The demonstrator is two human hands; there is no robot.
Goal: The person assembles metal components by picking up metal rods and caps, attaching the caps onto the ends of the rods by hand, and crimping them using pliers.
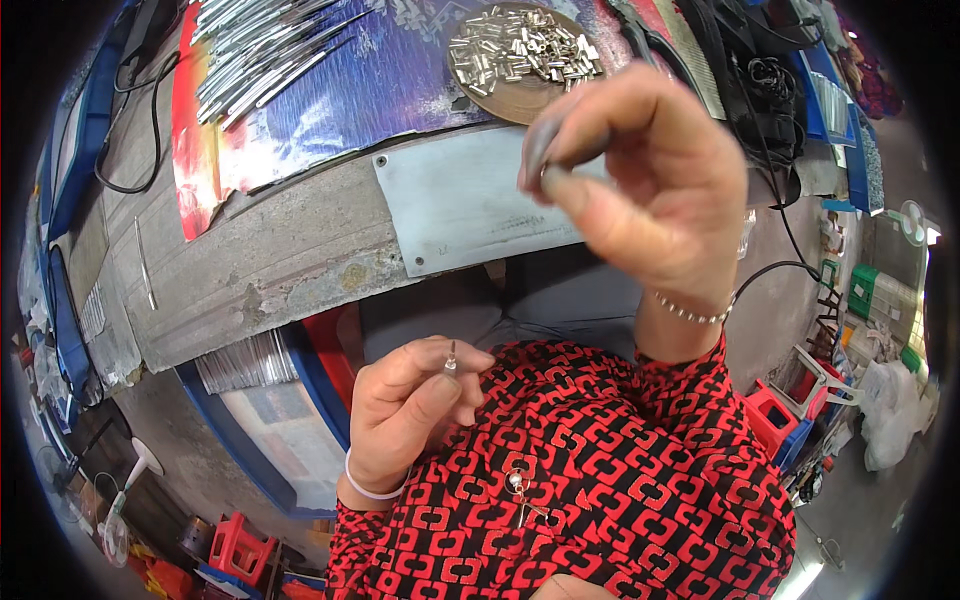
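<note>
Close to my body, my left hand (pixel 415 405) pinches a thin metal rod (pixel 451 361) between thumb and forefinger. Only its narrow tip and a small collar show above the fingertips. Raised over the bench edge, my right hand (pixel 650 175) has thumb and forefinger pressed together; whatever may be between them is too small or blurred to name. Just beyond it lies a round brown dish (pixel 505 102) heaped with small silver metal sleeves (pixel 525 48). Under the right fingers a pale metal plate (pixel 470 195) is fixed to the bench front.
A pile of slim silver rods (pixel 265 55) lies on a shiny blue and red sheet (pixel 290 150) at the far left. One loose rod (pixel 146 262) rests on the bench. Black cables (pixel 770 110) hang at right. A blue-framed tray (pixel 265 420) sits below the bench edge.
</note>
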